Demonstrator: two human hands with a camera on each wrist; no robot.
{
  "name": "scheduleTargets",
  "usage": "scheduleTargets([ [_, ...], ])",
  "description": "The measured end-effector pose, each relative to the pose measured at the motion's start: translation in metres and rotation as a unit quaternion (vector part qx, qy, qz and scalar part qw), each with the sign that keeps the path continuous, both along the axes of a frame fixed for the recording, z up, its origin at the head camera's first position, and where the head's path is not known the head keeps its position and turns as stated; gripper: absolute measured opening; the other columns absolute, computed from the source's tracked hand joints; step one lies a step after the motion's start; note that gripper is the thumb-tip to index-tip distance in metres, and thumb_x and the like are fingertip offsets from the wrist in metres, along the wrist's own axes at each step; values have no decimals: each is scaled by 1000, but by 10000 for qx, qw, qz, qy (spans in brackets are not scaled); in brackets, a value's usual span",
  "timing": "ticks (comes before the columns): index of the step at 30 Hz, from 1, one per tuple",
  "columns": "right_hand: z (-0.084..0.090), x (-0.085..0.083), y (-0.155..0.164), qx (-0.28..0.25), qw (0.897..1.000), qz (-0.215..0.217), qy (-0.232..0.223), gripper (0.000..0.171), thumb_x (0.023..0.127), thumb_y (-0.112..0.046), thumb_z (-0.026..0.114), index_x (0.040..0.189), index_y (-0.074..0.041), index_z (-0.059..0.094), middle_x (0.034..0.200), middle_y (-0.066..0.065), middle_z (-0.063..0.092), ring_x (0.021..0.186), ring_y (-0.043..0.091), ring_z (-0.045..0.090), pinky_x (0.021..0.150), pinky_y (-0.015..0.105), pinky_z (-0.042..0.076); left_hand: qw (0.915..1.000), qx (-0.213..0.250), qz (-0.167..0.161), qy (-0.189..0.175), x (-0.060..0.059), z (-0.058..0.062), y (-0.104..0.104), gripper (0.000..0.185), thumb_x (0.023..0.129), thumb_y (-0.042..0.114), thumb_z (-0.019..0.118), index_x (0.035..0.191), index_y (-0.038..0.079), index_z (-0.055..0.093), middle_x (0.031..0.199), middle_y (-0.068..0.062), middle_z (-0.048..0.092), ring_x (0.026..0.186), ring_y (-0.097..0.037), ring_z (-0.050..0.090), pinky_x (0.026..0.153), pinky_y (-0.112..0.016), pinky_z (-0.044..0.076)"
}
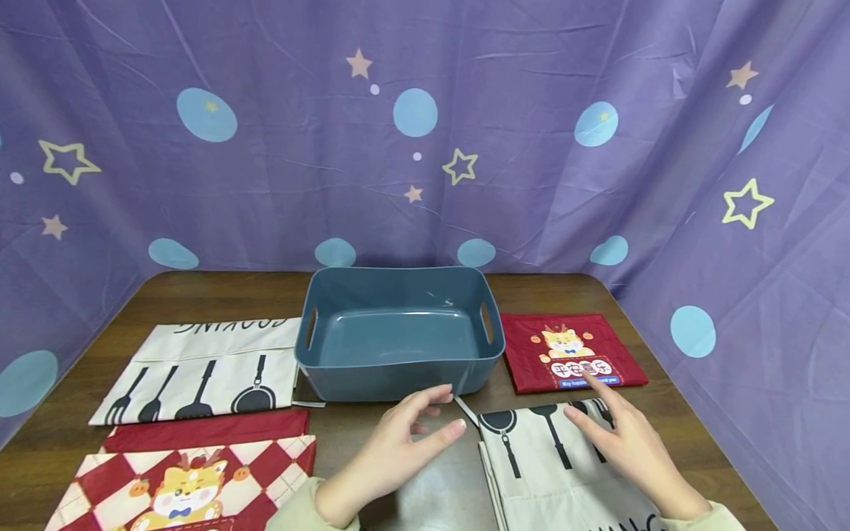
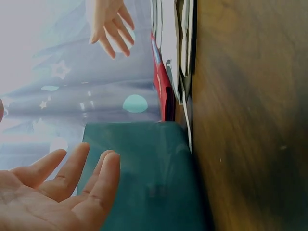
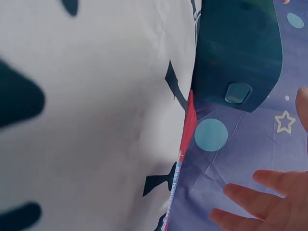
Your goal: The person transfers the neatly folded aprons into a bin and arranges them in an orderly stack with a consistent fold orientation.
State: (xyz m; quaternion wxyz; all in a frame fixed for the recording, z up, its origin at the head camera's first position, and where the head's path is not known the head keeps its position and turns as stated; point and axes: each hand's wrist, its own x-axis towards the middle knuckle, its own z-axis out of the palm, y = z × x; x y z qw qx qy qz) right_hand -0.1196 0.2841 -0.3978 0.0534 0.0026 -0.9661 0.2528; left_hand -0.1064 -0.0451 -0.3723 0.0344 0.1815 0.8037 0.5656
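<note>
Left hand: the left hand [image 1: 405, 435] hovers with relaxed, loosely spread fingers, holding nothing, just in front of the blue bin [image 1: 398, 335].
Right hand: the right hand [image 1: 624, 435] lies over the cream utensil cloth [image 1: 564, 472], fingers straight; whether they touch it is hard to tell.
Bin: mid-table, on the brown table [image 1: 219, 291].
Right of bin: a folded red cloth [image 1: 571, 350].
Left side: another cream cloth [image 1: 206, 369] and a red checked cloth [image 1: 192, 472].

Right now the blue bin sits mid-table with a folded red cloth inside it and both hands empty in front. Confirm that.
Not quite. The blue bin is empty in the head view; the red cloth lies on the table right of it. The left hand and right hand are indeed empty in front.
</note>
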Motion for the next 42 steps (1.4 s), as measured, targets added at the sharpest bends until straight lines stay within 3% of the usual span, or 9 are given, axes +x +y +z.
scheduleTargets([
  [8, 0, 2, 6, -167, 9999, 17, -21, 72, 94, -53, 60, 152, -15, 40, 148, 27, 44, 131, 52, 45, 94, 69, 41, 9996, 159, -136, -188, 2, -6, 6, 49, 94, 34, 66, 134, 5, 58, 127, -10, 65, 116, -38, 59, 89, -35, 56],
  [21, -5, 6, 14, -414, 9991, -58, 15, 68, 95, -49, 62, 148, -11, 44, 145, 27, 49, 128, 52, 48, 96, 67, 41, 9988, -37, -369, -333, 5, -14, 18, 53, 95, 39, 65, 135, 7, 57, 130, -13, 62, 114, -35, 59, 83, -27, 55],
  [31, -7, 9, 17, -443, 9988, -170, -65, 67, 95, -49, 61, 147, -9, 45, 144, 26, 50, 129, 53, 47, 97, 66, 41, 9980, -241, -381, -443, 7, -21, 26, 55, 95, 39, 64, 137, 4, 55, 132, -15, 60, 111, -36, 62, 87, -44, 56],
  [42, -12, 9, 26, -490, 9976, -320, -369, 71, 96, -52, 58, 148, -6, 43, 145, 28, 48, 132, 51, 45, 100, 65, 39, 9946, -455, -457, -810, 9, -28, 33, 58, 95, 40, 65, 138, 4, 53, 136, -14, 57, 112, -34, 62, 86, -40, 55],
])
